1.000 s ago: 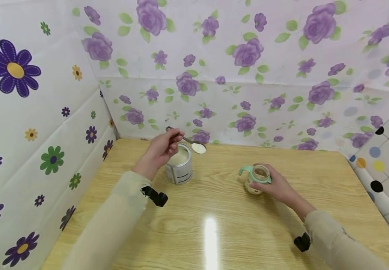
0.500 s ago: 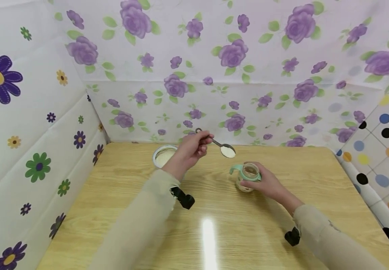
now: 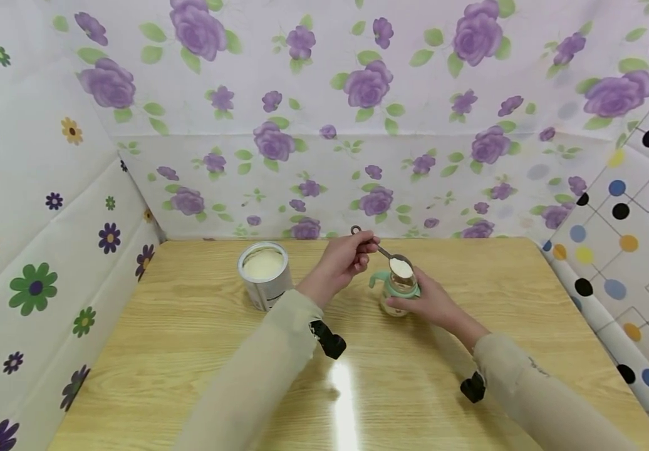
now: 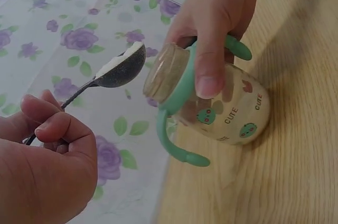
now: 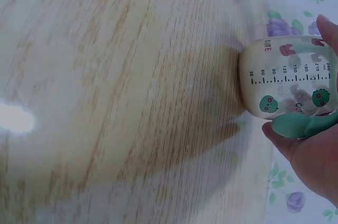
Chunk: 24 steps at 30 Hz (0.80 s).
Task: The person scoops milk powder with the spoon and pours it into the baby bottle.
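My left hand [image 3: 340,262] pinches the handle of a dark metal spoon [image 4: 120,71] heaped with white powder [image 3: 400,268]. In the head view the spoon's bowl overlaps the mouth of a baby bottle [image 4: 227,110]; the left wrist view shows it just off the open neck. The bottle is clear, with a green two-handled collar [image 4: 183,89], printed cartoon figures and a measuring scale. It stands upright on the table, and my right hand [image 3: 434,302] grips it around the collar, thumb on the near side.
An open tin [image 3: 265,288] of pale powder stands left of my left forearm. The wooden table [image 3: 150,351] meets a flowered cloth wall [image 3: 324,156] at the back, with more patterned cloth at both sides.
My left hand has carried the loaded spoon rightward from over the tin to the bottle's mouth. My right hand keeps its grip on the bottle. The head view has shifted slightly right.
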Motion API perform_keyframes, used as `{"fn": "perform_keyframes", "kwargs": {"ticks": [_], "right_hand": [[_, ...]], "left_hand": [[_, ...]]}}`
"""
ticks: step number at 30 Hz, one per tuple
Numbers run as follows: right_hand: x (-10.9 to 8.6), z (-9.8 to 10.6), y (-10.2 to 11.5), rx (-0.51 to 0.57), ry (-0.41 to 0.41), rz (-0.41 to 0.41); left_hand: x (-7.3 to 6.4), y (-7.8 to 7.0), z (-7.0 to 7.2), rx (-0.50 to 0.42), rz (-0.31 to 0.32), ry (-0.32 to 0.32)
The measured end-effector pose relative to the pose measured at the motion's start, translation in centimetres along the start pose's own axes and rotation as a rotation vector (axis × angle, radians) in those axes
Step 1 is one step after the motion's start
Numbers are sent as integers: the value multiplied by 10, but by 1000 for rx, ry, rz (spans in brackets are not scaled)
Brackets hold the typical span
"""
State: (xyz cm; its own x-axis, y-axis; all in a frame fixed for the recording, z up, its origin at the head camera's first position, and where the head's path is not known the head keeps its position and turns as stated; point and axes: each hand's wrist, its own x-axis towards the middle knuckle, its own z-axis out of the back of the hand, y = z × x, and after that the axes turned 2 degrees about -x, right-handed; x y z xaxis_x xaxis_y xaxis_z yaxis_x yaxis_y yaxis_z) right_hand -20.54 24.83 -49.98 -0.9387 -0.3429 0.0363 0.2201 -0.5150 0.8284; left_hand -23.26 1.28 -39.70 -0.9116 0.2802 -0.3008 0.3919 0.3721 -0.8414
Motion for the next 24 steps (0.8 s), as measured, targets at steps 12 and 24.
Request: {"fn": "perform_keyframes", "kwargs": {"ticks": [12, 24], "right_hand": [[0, 1, 0, 4, -6, -20], [1, 0, -1, 3, 6, -40]], "left_hand": [[5, 11, -4, 113, -8, -10], [4, 17, -6, 166, 14, -32]]}}
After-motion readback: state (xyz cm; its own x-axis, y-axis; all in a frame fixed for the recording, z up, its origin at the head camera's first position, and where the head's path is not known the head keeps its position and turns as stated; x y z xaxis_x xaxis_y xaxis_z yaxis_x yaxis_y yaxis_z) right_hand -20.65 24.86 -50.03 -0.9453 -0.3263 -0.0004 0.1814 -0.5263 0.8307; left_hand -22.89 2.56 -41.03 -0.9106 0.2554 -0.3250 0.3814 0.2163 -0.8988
